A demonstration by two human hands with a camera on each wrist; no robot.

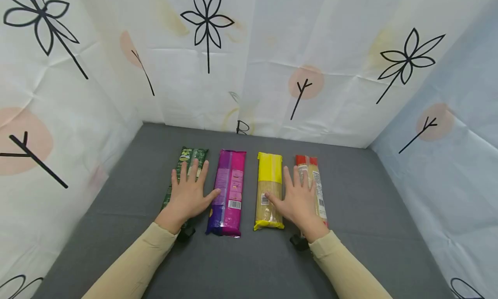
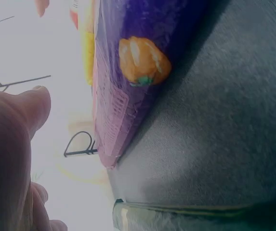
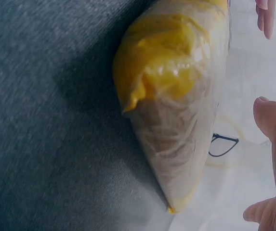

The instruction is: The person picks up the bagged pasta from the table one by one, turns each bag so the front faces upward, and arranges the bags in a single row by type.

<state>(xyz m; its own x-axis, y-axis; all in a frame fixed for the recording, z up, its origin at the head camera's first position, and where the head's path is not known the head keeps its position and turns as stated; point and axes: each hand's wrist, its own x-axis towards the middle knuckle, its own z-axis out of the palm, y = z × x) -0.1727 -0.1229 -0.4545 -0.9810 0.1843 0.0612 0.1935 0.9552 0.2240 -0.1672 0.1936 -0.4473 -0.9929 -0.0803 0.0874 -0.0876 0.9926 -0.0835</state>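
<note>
Four long pasta packets lie side by side on a grey mat (image 1: 128, 195): green (image 1: 192, 154), purple-magenta (image 1: 228, 191), yellow (image 1: 269, 182) and red (image 1: 305, 161). My left hand (image 1: 188, 194) lies flat with spread fingers on the green packet, its thumb touching the purple packet's edge. My right hand (image 1: 298, 199) lies flat on the red packet, thumb touching the yellow one. The left wrist view shows the purple packet (image 2: 133, 62) close up and the thumb (image 2: 17, 120). The right wrist view shows the yellow packet's end (image 3: 176, 106) and fingertips (image 3: 272, 120).
White cloth walls with black flower prints (image 1: 249, 52) close in the mat at the back and left; a pale blue cloth wall (image 1: 447, 152) stands at the right. Bare grey mat (image 1: 253, 264) lies in front of the packets.
</note>
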